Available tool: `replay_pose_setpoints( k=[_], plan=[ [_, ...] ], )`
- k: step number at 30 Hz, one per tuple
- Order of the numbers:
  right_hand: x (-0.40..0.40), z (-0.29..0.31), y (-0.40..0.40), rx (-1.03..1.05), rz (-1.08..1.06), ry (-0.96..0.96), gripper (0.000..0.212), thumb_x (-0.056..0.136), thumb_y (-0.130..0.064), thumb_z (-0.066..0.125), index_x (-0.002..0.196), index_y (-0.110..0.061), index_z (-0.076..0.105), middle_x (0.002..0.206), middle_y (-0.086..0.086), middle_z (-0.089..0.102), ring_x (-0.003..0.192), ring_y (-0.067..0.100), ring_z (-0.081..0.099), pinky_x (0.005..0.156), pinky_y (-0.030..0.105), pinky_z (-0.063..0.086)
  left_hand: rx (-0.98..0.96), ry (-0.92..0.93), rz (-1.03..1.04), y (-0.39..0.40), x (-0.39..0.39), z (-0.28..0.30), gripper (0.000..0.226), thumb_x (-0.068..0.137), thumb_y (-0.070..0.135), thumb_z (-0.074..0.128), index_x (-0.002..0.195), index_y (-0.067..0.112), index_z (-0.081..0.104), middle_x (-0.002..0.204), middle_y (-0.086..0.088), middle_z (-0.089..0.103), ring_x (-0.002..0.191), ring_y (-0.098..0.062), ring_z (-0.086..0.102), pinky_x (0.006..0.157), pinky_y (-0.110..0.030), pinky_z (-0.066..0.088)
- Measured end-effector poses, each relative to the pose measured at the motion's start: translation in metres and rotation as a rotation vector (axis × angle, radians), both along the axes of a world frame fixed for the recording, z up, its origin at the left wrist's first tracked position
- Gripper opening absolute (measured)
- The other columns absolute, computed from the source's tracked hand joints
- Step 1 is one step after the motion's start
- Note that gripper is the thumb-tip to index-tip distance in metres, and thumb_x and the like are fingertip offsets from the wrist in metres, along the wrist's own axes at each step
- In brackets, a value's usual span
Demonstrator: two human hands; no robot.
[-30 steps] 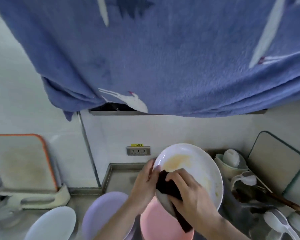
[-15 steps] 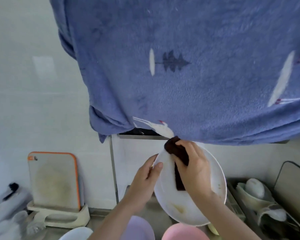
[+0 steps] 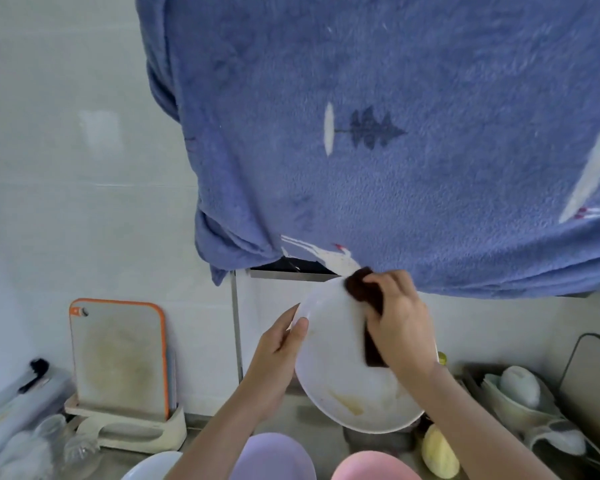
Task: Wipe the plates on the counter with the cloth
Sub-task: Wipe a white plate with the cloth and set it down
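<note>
A white plate [image 3: 340, 368] is held up, tilted toward me, above the counter. My left hand [image 3: 278, 355] grips its left rim, thumb on the inner face. My right hand [image 3: 399, 323] presses a dark brown cloth [image 3: 362, 289] against the plate's upper right part; the cloth hangs down under my palm. A yellowish smear [image 3: 347, 403] shows near the plate's lower edge. Below lie a lilac plate [image 3: 274, 457], a pink plate [image 3: 371, 467] and a white plate [image 3: 153, 467].
A large blue fleece cloth [image 3: 395, 133] hangs overhead, just above the plate. An orange-rimmed cutting board [image 3: 118, 358] stands in a holder at left, with glasses [image 3: 52, 441] nearby. A dish rack with bowls [image 3: 520, 400] is at right, a yellow sponge [image 3: 439, 452] beside it.
My right hand with the cloth has moved from the plate's lower middle up to its top edge. The view has tilted upward and the plate appears higher.
</note>
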State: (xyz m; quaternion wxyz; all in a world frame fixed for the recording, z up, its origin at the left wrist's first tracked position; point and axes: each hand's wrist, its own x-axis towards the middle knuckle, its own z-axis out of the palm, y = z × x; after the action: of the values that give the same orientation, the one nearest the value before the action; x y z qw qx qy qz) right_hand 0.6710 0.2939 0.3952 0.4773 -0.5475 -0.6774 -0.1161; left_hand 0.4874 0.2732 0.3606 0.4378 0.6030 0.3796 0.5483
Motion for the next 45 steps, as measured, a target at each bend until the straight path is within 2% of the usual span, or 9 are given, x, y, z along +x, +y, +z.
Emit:
replay_pose_setpoints(
  k=[4, 13, 25, 28, 30, 32, 37, 40, 45],
  plan=[
    [0.013, -0.011, 0.000, 0.027, -0.102, 0.063, 0.037, 0.078, -0.008, 0.069, 0.113, -0.015, 0.061, 0.113, 0.005, 0.054, 0.080, 0.034, 0.062, 0.062, 0.033, 0.046, -0.004, 0.062, -0.022, 0.006, -0.004, 0.001, 0.031, 0.099, 0.034, 0.047, 0.129, 0.037, 0.057, 0.124, 0.011, 0.068, 0.119, -0.014, 0.062, 0.106, -0.044, 0.046],
    [-0.038, -0.024, -0.007, -0.137, 0.347, -0.118, 0.035, 0.085, -0.016, 0.054, 0.118, -0.029, 0.057, 0.119, -0.008, 0.053, 0.105, 0.014, 0.053, 0.083, 0.031, 0.050, -0.141, -0.168, -0.112, 0.015, 0.001, 0.002, 0.034, 0.101, 0.038, 0.040, 0.126, 0.027, 0.061, 0.128, 0.000, 0.067, 0.124, -0.020, 0.059, 0.108, -0.043, 0.044],
    [-0.039, -0.059, -0.027, -0.382, 0.637, -0.505, 0.046, 0.077, -0.026, 0.032, 0.114, -0.033, 0.059, 0.116, -0.012, 0.050, 0.100, 0.013, 0.045, 0.078, 0.034, 0.049, -0.372, -0.228, -0.037, 0.018, -0.019, -0.015, 0.025, 0.099, 0.019, 0.051, 0.117, 0.034, 0.060, 0.117, -0.008, 0.068, 0.106, -0.030, 0.066, 0.081, -0.038, 0.057],
    [-0.043, -0.064, -0.027, -0.276, 0.565, -0.467, 0.043, 0.075, -0.016, 0.043, 0.109, -0.036, 0.060, 0.110, -0.018, 0.051, 0.091, 0.010, 0.048, 0.056, 0.013, 0.038, -0.394, -0.204, -0.036, 0.022, -0.020, -0.014, 0.023, 0.100, 0.018, 0.049, 0.114, 0.031, 0.062, 0.118, -0.010, 0.067, 0.106, -0.030, 0.065, 0.078, -0.035, 0.056],
    [-0.049, -0.063, -0.026, -0.256, 0.544, -0.462, 0.049, 0.070, -0.006, 0.055, 0.108, -0.036, 0.060, 0.109, -0.021, 0.050, 0.089, 0.009, 0.049, 0.052, 0.004, 0.019, -0.380, -0.192, -0.036, 0.024, -0.021, -0.011, 0.023, 0.100, 0.018, 0.049, 0.114, 0.031, 0.062, 0.118, -0.009, 0.067, 0.104, -0.028, 0.064, 0.073, -0.033, 0.055],
    [-0.048, -0.062, -0.026, -0.260, 0.595, -0.496, 0.046, 0.071, -0.006, 0.055, 0.107, -0.033, 0.062, 0.110, -0.018, 0.053, 0.093, 0.010, 0.050, 0.060, 0.002, 0.026, -0.360, -0.159, -0.025, 0.027, -0.026, -0.007, 0.023, 0.099, 0.018, 0.050, 0.113, 0.032, 0.062, 0.118, -0.008, 0.066, 0.102, -0.027, 0.063, 0.072, -0.033, 0.056],
    [-0.015, -0.050, -0.031, -0.356, 0.660, -0.747, 0.043, 0.079, -0.006, 0.048, 0.108, -0.036, 0.058, 0.117, -0.018, 0.052, 0.110, 0.006, 0.041, 0.081, 0.033, 0.045, -0.297, -0.121, -0.031, 0.031, -0.039, 0.005, 0.024, 0.100, 0.013, 0.049, 0.112, 0.029, 0.062, 0.103, -0.004, 0.068, 0.081, -0.019, 0.066, 0.064, -0.031, 0.058],
    [-0.011, -0.047, -0.028, -0.271, 0.606, -0.816, 0.051, 0.068, 0.002, 0.057, 0.105, -0.033, 0.058, 0.114, -0.016, 0.053, 0.107, 0.009, 0.045, 0.082, 0.031, 0.048, -0.233, -0.088, -0.014, 0.033, -0.036, 0.011, 0.025, 0.100, 0.014, 0.048, 0.116, 0.028, 0.061, 0.110, -0.006, 0.068, 0.090, -0.022, 0.066, 0.075, -0.038, 0.057],
    [-0.050, -0.057, -0.019, -0.112, 0.649, -0.535, 0.049, 0.062, 0.009, 0.064, 0.100, -0.023, 0.062, 0.108, -0.003, 0.059, 0.097, 0.019, 0.052, 0.085, 0.024, 0.042, -0.115, 0.015, 0.028, 0.036, -0.018, 0.021, 0.026, 0.098, 0.015, 0.051, 0.114, 0.031, 0.064, 0.116, -0.003, 0.070, 0.110, -0.025, 0.064, 0.096, -0.043, 0.052]
  ],
)
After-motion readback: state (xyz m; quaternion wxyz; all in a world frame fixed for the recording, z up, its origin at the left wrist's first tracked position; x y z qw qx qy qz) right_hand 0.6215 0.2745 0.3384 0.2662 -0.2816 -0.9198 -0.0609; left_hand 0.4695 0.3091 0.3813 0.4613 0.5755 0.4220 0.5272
